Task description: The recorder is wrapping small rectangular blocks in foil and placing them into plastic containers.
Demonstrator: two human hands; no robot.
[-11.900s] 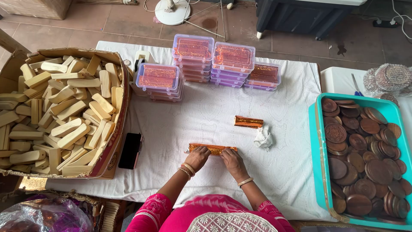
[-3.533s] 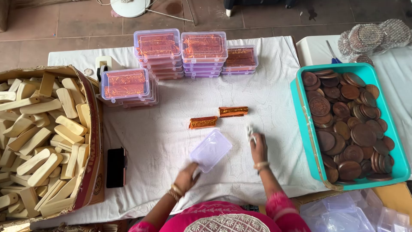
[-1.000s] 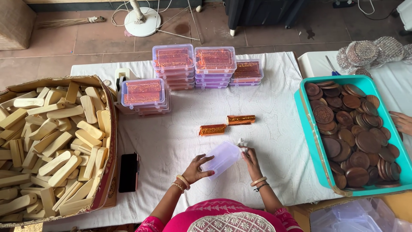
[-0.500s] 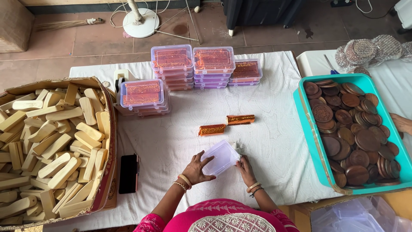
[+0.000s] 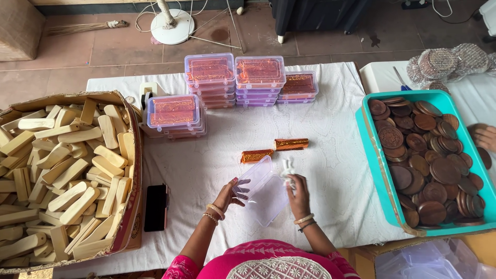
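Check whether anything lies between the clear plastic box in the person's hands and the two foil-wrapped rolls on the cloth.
Nothing visible does. The clear box is held by the left hand and right hand; only bare white cloth separates it from the foil-wrapped rolls.

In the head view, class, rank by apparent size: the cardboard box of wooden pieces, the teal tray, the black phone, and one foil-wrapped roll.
1. cardboard box
2. teal tray
3. black phone
4. foil-wrapped roll

The box is partly cut off by the frame, yet looks largest.
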